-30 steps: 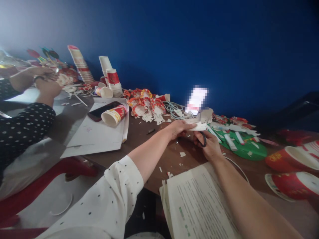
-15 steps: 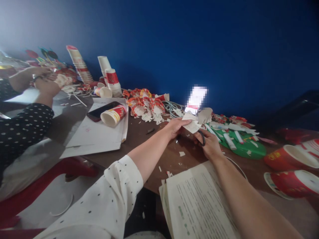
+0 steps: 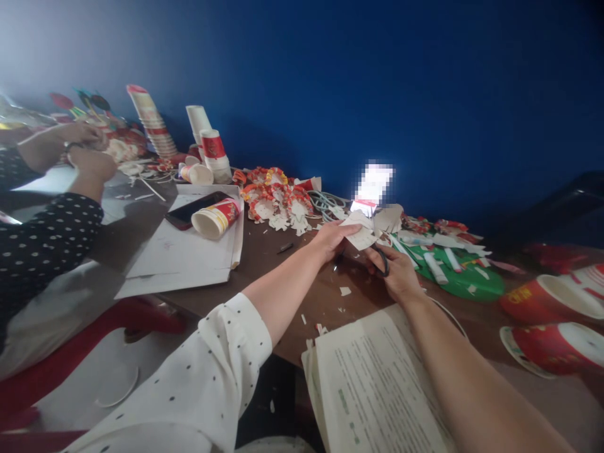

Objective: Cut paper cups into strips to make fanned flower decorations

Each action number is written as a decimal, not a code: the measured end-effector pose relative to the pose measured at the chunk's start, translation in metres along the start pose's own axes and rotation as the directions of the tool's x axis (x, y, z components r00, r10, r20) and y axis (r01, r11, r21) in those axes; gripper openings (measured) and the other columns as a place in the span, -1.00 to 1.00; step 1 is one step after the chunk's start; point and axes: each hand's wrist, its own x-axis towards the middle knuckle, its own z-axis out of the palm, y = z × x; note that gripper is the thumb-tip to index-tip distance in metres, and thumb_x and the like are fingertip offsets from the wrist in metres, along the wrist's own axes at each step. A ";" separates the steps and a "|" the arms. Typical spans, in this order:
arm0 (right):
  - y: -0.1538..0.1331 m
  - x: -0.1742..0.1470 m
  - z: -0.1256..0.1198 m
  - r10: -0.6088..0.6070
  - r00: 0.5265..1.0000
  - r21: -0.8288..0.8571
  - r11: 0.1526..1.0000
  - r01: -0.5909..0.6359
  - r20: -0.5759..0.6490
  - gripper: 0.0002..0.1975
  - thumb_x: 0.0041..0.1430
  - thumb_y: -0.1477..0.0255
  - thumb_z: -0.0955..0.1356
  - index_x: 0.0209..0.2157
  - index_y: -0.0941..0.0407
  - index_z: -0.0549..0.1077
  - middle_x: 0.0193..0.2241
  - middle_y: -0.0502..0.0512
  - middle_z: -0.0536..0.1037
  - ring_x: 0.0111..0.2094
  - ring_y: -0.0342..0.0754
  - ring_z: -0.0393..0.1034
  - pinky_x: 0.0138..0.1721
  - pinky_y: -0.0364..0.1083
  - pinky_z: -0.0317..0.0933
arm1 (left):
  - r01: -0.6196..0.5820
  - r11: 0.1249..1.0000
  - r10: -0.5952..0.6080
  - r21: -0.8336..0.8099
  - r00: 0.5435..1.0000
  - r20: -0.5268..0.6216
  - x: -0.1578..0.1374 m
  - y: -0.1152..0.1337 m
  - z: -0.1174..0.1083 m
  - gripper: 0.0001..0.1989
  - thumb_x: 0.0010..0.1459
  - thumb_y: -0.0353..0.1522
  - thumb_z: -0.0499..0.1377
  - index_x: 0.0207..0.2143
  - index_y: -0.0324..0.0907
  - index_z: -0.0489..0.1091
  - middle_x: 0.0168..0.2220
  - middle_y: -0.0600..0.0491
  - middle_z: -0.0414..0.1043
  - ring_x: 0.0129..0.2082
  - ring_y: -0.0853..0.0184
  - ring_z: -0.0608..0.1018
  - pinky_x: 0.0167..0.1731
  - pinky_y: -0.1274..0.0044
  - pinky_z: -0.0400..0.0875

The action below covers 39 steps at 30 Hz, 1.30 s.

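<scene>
Held the paper (image 3: 362,235) above the table (image 3: 358,296) and near the lit screen (image 3: 370,189), by pinching its left part between thumb and fingers of the left hand (image 3: 336,240). Held also the scissors (image 3: 385,261) with the right hand (image 3: 400,272), with fingers curled about the dark handle, close to the paper's right edge, but could not tell contact of blades with paper. Saw the booklet (image 3: 365,384) beside the right forearm (image 3: 453,352), and the cut-outs (image 3: 278,201) to the left of the screen.
</scene>
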 end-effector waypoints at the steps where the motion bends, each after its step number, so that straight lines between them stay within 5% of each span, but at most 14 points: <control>1: 0.001 0.000 0.000 0.006 1.000 0.005 1.000 -0.006 0.002 -0.55 -0.01 -0.02 0.45 -0.56 0.09 0.45 -0.68 -0.03 0.36 -0.61 -0.14 0.18 -0.56 -0.11 0.04 | -0.010 1.000 0.010 0.005 1.000 -0.005 0.000 0.000 0.000 -0.79 -0.11 -0.49 0.38 -0.36 -0.35 0.49 -0.45 -0.07 0.55 -0.46 0.29 0.58 -0.15 0.35 0.45; 19: -0.012 -0.003 0.002 0.021 0.999 -0.017 1.000 -0.020 0.044 -0.51 -0.05 -0.03 0.46 -0.64 0.11 0.42 -0.71 -0.03 0.35 -0.62 -0.17 0.16 -0.55 -0.11 0.06 | -0.034 0.996 0.043 0.086 0.994 -0.098 -0.004 0.010 0.000 -0.75 -0.17 -0.46 0.43 -0.39 -0.32 0.50 -0.47 -0.05 0.55 -0.48 0.28 0.57 -0.20 0.34 0.48; 39: -0.008 -0.003 0.003 0.014 0.999 -0.056 0.998 -0.011 0.046 -0.48 -0.03 -0.07 0.44 -0.40 0.16 0.57 -0.68 -0.03 0.38 -0.63 -0.16 0.19 -0.56 -0.11 0.06 | -0.060 0.990 0.075 0.126 0.990 -0.119 0.001 0.008 -0.003 -0.74 -0.17 -0.42 0.43 -0.38 -0.33 0.53 -0.46 -0.07 0.56 -0.48 0.27 0.57 -0.23 0.35 0.48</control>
